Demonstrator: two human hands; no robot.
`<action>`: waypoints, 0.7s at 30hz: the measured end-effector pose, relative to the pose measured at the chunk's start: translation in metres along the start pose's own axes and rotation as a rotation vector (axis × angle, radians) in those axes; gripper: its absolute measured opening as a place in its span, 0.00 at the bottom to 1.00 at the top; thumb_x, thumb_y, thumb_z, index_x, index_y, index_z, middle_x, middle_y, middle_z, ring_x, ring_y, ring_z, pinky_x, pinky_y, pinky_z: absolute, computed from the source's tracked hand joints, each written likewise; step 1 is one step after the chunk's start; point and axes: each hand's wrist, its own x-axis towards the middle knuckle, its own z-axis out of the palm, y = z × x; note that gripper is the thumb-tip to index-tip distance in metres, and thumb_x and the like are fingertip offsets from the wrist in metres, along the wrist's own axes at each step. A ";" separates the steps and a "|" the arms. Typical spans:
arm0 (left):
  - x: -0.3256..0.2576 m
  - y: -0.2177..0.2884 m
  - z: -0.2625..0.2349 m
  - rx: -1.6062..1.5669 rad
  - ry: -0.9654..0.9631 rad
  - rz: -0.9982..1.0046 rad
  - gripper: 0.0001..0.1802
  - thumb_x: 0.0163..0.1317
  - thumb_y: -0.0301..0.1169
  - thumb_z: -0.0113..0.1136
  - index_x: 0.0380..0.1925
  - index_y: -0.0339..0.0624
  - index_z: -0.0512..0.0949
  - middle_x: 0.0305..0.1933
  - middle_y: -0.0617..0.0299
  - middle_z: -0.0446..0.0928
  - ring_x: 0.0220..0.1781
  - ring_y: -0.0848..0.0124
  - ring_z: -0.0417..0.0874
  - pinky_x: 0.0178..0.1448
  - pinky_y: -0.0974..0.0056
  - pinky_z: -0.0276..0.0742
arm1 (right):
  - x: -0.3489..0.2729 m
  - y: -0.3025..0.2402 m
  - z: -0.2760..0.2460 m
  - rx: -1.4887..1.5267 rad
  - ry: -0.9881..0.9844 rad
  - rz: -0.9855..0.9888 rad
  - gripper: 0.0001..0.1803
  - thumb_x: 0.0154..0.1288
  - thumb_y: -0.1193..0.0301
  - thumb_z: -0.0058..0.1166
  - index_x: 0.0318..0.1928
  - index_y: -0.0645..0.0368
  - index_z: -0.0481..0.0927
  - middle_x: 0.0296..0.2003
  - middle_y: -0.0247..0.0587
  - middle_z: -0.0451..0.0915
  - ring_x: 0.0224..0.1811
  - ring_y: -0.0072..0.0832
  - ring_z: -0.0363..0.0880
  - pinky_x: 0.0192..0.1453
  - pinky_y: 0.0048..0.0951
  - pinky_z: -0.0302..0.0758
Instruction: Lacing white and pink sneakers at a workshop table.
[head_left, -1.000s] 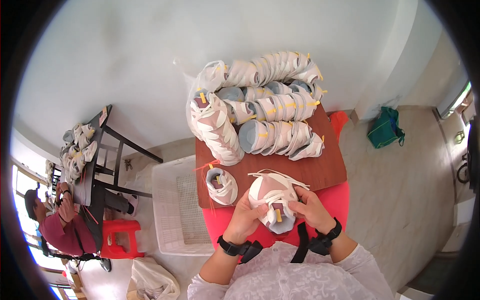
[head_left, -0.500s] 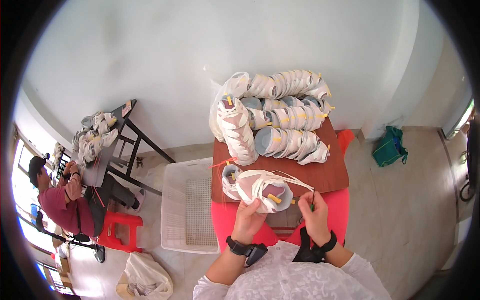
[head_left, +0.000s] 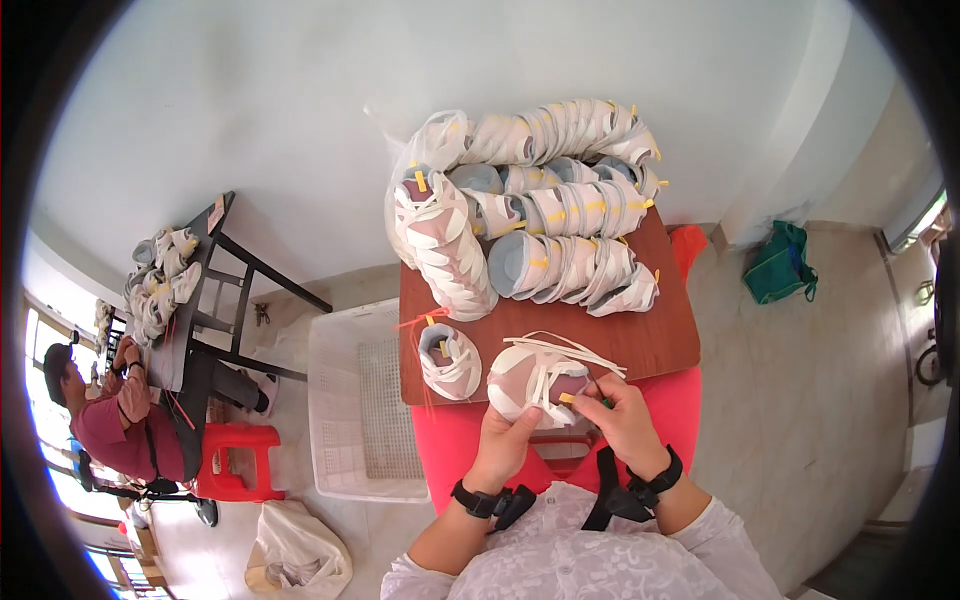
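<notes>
My left hand (head_left: 503, 443) grips a white and mauve shoe upper (head_left: 514, 378) by its near side, above the table's front edge. Pale laces (head_left: 566, 347) cross its front, and loose ends trail off to the right. In my right hand (head_left: 632, 425) is a thin green-handled tool (head_left: 606, 402), its slim shaft pointing into the upper near the tongue. What its tip does is hidden. A yellow tab (head_left: 567, 398) sticks out by my right fingers. Left of this piece, another laced shoe upper (head_left: 455, 370) stands on the brown table (head_left: 640, 345), apart from my hands.
Nested rows of shoe uppers (head_left: 570, 270) fill the table's back, and a curved stack (head_left: 445, 250) stands at its left. A white plastic crate (head_left: 330, 430) sits on the floor to the left. Farther left, a person (head_left: 125, 430) works at a dark table. A green bag (head_left: 780, 262) lies right.
My right hand has moved from the lace ends leftward to the shoe's opening, bringing the tool with it. The held upper has shifted right, away from the standing one. The view has shifted slightly.
</notes>
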 end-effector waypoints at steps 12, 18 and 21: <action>0.013 -0.014 0.000 0.312 0.039 -0.027 0.25 0.66 0.24 0.55 0.63 0.37 0.63 0.62 0.56 0.71 0.61 0.67 0.73 0.64 0.60 0.70 | 0.014 0.009 0.009 0.325 0.032 -0.079 0.11 0.59 0.72 0.61 0.40 0.63 0.77 0.38 0.34 0.77 0.37 0.18 0.73 0.39 0.22 0.69; 0.012 0.013 -0.002 -0.089 0.030 -0.174 0.31 0.69 0.42 0.53 0.65 0.36 0.60 0.64 0.55 0.68 0.63 0.66 0.71 0.67 0.58 0.66 | 0.016 -0.007 -0.009 -0.295 -0.170 -0.141 0.18 0.56 0.74 0.61 0.47 0.63 0.75 0.35 0.45 0.80 0.33 0.28 0.81 0.37 0.27 0.76; 0.014 0.029 -0.009 0.031 0.062 -0.194 0.32 0.68 0.40 0.54 0.66 0.36 0.58 0.64 0.55 0.68 0.65 0.66 0.70 0.67 0.59 0.65 | 0.023 -0.002 -0.009 -0.347 -0.099 -0.344 0.17 0.56 0.74 0.60 0.47 0.63 0.76 0.37 0.47 0.79 0.34 0.35 0.81 0.35 0.29 0.76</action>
